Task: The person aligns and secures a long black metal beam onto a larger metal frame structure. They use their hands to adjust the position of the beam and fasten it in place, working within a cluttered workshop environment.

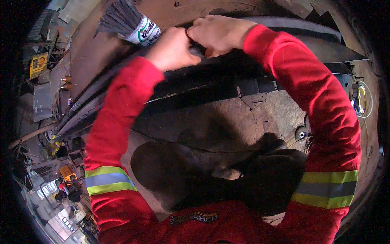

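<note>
Both my hands meet at the top of the view, above long dark metal bars. My left hand is closed, with its thumb toward my right hand. My right hand is bent over with curled fingers, touching or almost touching the left. A dark patch shows between the two hands; whatever they grip there, if anything, cannot be made out. Just left of my left hand leans a white tin with green and black print, filled with many thin dark grey rods.
A curved grey metal strip runs to the far right. Near the right rim lies a round yellowish object with a pale cable. A yellow panel and stacked scrap stand at the left. An orange machine appears farther off, lower left.
</note>
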### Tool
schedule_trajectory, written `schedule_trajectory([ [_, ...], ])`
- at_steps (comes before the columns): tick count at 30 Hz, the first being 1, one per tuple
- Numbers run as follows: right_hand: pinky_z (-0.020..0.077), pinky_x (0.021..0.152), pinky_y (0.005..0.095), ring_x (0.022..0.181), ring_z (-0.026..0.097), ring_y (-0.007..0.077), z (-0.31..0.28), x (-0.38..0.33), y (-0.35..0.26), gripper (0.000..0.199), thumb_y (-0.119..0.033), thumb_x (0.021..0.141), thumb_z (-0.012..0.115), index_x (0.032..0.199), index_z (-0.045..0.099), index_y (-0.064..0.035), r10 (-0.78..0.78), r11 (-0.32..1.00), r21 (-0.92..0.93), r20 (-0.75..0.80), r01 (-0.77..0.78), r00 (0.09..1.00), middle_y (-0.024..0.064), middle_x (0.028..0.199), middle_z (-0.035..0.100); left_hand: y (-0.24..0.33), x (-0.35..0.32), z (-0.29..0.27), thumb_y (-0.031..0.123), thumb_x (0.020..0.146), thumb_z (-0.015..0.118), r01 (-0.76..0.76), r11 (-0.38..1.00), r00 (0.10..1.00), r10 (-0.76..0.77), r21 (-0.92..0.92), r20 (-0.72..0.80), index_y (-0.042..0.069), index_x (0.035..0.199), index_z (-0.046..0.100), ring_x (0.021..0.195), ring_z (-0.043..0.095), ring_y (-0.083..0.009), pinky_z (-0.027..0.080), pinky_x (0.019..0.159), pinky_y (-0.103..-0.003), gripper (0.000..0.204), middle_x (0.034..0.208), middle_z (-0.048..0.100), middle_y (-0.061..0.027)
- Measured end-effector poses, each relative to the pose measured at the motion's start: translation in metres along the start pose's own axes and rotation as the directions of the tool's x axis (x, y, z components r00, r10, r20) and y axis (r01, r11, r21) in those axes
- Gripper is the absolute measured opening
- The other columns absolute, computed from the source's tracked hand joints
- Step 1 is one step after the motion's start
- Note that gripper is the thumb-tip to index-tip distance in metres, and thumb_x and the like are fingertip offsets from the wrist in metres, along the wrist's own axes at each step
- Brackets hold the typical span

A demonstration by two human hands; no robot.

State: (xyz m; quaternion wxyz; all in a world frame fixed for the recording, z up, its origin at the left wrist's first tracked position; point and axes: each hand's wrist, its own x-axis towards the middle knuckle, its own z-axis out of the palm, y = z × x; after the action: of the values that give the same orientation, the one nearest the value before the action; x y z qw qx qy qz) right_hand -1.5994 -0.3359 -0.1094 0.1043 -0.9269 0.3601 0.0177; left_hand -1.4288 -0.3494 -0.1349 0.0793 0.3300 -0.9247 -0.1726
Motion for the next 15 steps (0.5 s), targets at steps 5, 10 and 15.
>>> schedule_trajectory([
  [5,0.0469,0.083,0.0395,0.093,0.059,0.031,0.008,-0.011,-0.006,0.041,-0.018,0.062,0.076,0.096,0.059,-0.0024,-0.04,0.998,-0.065,-0.184,0.028,0.982,0.0153,0.094,0.062,0.005,-0.001,-0.004,0.026,0.06,0.08,0.087,0.996,0.994,-0.087,0.011,0.063,-0.004,0.087,0.064,0.082,0.063,-0.0378,0.05,0.072,-0.041,0.044,0.084,0.064,-0.0231],
  [10,0.0476,0.078,0.0389,0.086,0.06,0.0295,0.028,-0.015,0.003,0.032,-0.018,0.063,0.073,0.09,0.06,-0.0043,-0.082,0.996,-0.06,-0.316,0.066,0.945,0.0129,0.087,0.061,0.001,-0.015,-0.009,0.017,0.068,0.078,0.227,0.815,0.972,-0.153,-0.532,0.18,-0.004,0.09,0.063,0.072,0.061,-0.0113,0.048,0.066,-0.029,0.034,0.079,0.065,-0.0124],
  [15,0.0482,0.076,0.0393,0.084,0.06,0.0301,0.036,-0.018,-0.005,0.026,-0.019,0.065,0.071,0.085,0.06,-0.0055,0.014,1.0,-0.017,-0.372,-0.021,0.928,0.0121,0.082,0.061,0.0,-0.009,0.002,0.019,0.064,0.078,0.191,0.93,0.982,-0.186,-0.314,0.046,-0.004,0.081,0.063,0.059,0.057,-0.0099,0.046,0.057,-0.029,0.033,0.065,0.062,-0.0143],
])
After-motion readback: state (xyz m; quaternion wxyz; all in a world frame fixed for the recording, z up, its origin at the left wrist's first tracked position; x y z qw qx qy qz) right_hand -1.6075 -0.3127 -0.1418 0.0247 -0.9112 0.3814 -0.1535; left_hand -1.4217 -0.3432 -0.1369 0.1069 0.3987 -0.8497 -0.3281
